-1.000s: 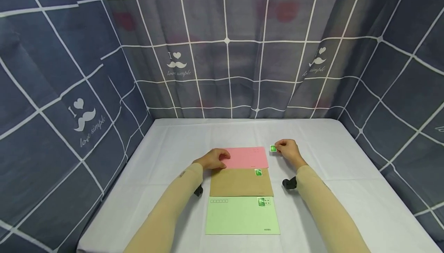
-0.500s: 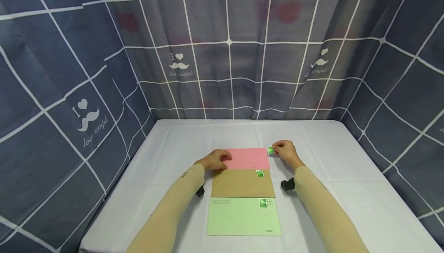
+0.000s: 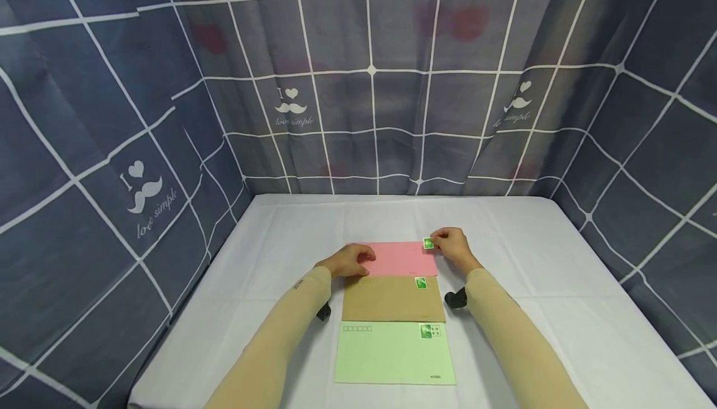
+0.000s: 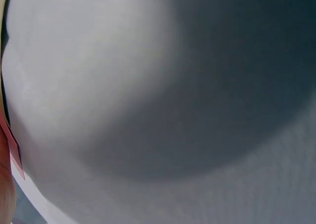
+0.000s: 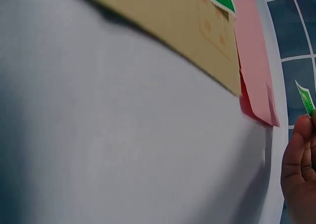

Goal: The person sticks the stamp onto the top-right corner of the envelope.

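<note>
My left hand (image 3: 346, 261) rests on the left end of a pink envelope (image 3: 398, 258), its thumb and fingers spread apart on the paper. Between thumb and fingertips, my right hand (image 3: 452, 246) pinches a small green stamp (image 3: 428, 243) with a white edge. In the head view that stamp overlaps the pink envelope's upper right corner; the right wrist view shows the stamp (image 5: 306, 98) held up off the paper. Only a sliver of the left hand (image 4: 5, 189) appears in the left wrist view, beside a pink corner.
Below the pink envelope lie a brown envelope (image 3: 386, 303) and a light green envelope (image 3: 392, 362), each bearing a green stamp at its upper right. All are on a white-covered table (image 3: 521, 334). Dark curtains with white grid lines (image 3: 336, 104) enclose the back and sides.
My right hand has moved left with the stamp, from beside the pink envelope to over its upper right corner. The left hand has stayed in place on the envelope.
</note>
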Motion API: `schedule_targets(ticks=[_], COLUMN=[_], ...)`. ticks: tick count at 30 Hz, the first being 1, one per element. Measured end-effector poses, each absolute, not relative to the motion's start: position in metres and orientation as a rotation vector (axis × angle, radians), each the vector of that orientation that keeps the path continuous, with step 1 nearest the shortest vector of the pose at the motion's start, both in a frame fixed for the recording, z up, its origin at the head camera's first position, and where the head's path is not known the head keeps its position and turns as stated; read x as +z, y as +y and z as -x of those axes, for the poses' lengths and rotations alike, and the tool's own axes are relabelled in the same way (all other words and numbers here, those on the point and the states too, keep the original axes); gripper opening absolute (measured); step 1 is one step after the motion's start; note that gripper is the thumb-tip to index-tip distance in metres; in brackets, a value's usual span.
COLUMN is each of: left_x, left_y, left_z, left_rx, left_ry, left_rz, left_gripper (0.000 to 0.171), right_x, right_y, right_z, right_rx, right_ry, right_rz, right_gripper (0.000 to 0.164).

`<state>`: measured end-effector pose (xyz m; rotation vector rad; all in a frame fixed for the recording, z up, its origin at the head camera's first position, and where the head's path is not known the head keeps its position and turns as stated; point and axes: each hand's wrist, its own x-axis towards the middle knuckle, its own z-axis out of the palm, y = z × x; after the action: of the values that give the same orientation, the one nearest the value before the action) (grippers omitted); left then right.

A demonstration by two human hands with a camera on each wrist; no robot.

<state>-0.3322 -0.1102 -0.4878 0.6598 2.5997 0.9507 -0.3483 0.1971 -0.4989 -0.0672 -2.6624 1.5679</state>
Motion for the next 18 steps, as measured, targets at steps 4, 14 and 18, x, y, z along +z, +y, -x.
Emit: schedule_targets(ticks=[4, 14, 18], left_x=[-0.488, -0.488, -0.489], left_y=[-0.110, -0.111, -0.110], left_z=[0.332, 0.334, 0.334], left_rx=[0.962, 0.952, 0.950], left_ry=[2.602, 2.601, 2.597], left_rz=[-0.651, -0.682, -0.693], left_gripper=[0.035, 0.035, 0.035], right_x=[-0.498, -0.499, -0.502], right_y=[0.191, 0.182, 0.179], right_z=[0.347, 0.353, 0.354], right_rx=[1.572, 1.606, 1.629], right_ry=[-2.662, -2.660, -2.659], right_rz=[0.049, 0.040, 0.050], right_gripper=[0.018, 0.017, 0.017])
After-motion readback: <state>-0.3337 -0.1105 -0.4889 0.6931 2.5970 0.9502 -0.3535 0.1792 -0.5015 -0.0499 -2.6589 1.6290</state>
